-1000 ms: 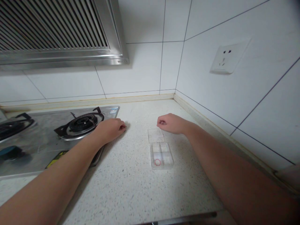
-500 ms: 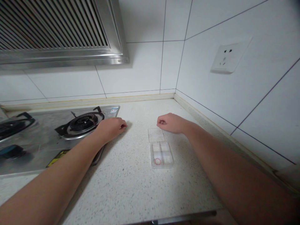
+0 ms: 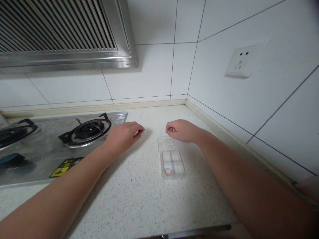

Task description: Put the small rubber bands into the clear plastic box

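Currently, through the head camera, I have both forearms reaching forward over the bench (image 3: pixel 139 199), slanting inward from the lower corners toward each other. The left hand (image 3: pixel 126 133) is turned palm inward with its back up, fingers stretched forward and to the right, thumb under the index finger so the tips come nearly together around a slim gap. A faint pale speck shows at those tips; from where I sit I cannot tell whether it is gripped. The right hand (image 3: pixel 183 129) faces it, well apart, wrist bent to the left and fingers curled loosely into a hollow with the thumb tucked in; I cannot tell whether anything sits inside the curl.

Just nearer to me than the right hand's fingertips, and slightly left of them, lies a clear lid (image 3: pixel 164 144), swung back flat. Beyond it on my side is the clear compartment box (image 3: pixel 177 169), open, nearer and to the right of the left hand, with a red ring (image 3: pixel 165 171) in its near-left compartment. Left of and partly behind the left hand is the steel cooktop (image 3: pixel 45 146), whose right burner (image 3: pixel 89 130) is closest to the knuckles.
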Action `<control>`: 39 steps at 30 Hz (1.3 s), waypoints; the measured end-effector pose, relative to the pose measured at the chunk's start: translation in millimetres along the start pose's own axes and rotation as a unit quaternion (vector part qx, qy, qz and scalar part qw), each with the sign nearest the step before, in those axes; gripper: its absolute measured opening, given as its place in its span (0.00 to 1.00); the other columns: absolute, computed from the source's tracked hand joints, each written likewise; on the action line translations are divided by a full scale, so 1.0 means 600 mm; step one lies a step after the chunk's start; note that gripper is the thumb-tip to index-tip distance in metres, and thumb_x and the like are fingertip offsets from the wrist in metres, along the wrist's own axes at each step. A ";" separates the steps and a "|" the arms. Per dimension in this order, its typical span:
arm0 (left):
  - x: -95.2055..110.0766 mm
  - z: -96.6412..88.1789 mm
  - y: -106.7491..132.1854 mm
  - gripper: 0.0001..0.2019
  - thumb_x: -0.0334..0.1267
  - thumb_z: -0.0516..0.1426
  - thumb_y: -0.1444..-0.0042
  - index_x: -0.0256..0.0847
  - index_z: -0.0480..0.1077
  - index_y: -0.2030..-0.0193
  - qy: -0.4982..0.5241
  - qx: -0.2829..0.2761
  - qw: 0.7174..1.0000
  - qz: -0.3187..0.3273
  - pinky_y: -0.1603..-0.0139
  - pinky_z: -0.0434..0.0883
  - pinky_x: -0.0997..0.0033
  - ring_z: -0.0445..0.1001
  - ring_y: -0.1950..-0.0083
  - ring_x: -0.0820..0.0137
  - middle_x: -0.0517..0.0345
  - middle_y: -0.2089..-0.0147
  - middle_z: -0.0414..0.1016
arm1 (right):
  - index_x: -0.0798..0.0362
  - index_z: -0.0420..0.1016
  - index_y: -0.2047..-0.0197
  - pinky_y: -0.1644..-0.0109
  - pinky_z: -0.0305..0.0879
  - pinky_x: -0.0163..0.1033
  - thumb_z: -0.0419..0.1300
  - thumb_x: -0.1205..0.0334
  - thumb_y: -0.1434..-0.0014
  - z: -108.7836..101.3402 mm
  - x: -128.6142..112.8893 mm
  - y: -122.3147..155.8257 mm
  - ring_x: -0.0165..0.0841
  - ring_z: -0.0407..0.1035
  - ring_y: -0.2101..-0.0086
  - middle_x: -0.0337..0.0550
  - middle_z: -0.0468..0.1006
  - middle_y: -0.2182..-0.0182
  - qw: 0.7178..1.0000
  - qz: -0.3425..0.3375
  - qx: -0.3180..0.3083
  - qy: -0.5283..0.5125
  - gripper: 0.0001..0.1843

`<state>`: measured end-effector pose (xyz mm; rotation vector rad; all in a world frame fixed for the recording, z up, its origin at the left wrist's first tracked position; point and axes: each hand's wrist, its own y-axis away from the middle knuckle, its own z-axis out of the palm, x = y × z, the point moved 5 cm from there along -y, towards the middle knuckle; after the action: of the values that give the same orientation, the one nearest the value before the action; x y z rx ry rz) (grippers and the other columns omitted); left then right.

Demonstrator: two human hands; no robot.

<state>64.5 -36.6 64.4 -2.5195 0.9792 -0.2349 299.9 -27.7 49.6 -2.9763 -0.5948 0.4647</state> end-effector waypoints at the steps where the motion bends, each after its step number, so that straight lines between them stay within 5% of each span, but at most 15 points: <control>1: 0.008 -0.002 0.001 0.09 0.39 0.55 0.35 0.45 0.75 0.54 0.037 0.017 0.999 0.000 0.61 0.67 0.70 0.76 0.61 0.70 0.59 0.56 0.79 | 0.51 0.78 0.60 0.63 0.52 0.31 0.55 0.55 0.40 -0.002 -0.007 0.001 0.23 0.65 0.68 0.41 0.79 0.64 1.000 -0.007 0.007 -0.009 0.13; 7: 0.051 -0.008 0.007 0.05 0.36 0.58 0.38 0.45 0.75 0.58 0.235 0.079 0.968 -0.050 0.67 0.66 0.75 0.72 0.68 0.76 0.64 0.63 0.78 | 0.55 0.77 0.60 0.63 0.55 0.28 0.55 0.49 0.39 -0.005 -0.059 0.009 0.20 0.63 0.70 0.40 0.77 0.67 0.983 -0.059 0.018 -0.173 0.18; 13: 0.071 -0.024 0.013 0.04 0.35 0.58 0.38 0.44 0.74 0.58 0.267 0.122 0.954 -0.066 0.69 0.66 0.75 0.71 0.68 0.77 0.64 0.63 0.76 | 0.57 0.75 0.63 0.67 0.56 0.28 0.54 0.40 0.39 0.014 -0.085 0.008 0.20 0.62 0.71 0.39 0.74 0.70 0.947 -0.077 -0.037 -0.308 0.26; 19: 0.066 -0.015 0.015 0.03 0.36 0.58 0.37 0.44 0.73 0.58 0.290 0.110 0.948 -0.071 0.69 0.66 0.75 0.70 0.67 0.77 0.63 0.61 0.76 | 0.58 0.73 0.66 0.68 0.55 0.27 0.61 0.46 0.42 0.024 -0.095 0.004 0.19 0.60 0.72 0.37 0.69 0.73 0.929 -0.095 -0.014 -0.358 0.20; 39: 0.071 -0.015 0.014 0.12 0.34 0.59 0.40 0.43 0.73 0.49 0.327 0.108 0.937 -0.063 0.71 0.68 0.76 0.72 0.67 0.74 0.56 0.59 0.77 | 0.59 0.72 0.67 0.69 0.59 0.27 0.60 0.54 0.42 -0.011 -0.091 0.009 0.18 0.63 0.74 0.39 0.74 0.73 0.905 -0.082 0.045 -0.415 0.14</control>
<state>88.1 -73.9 69.0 -2.3256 0.9446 -1.2097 256.0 -53.9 70.3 -2.4901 -0.8217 1.7013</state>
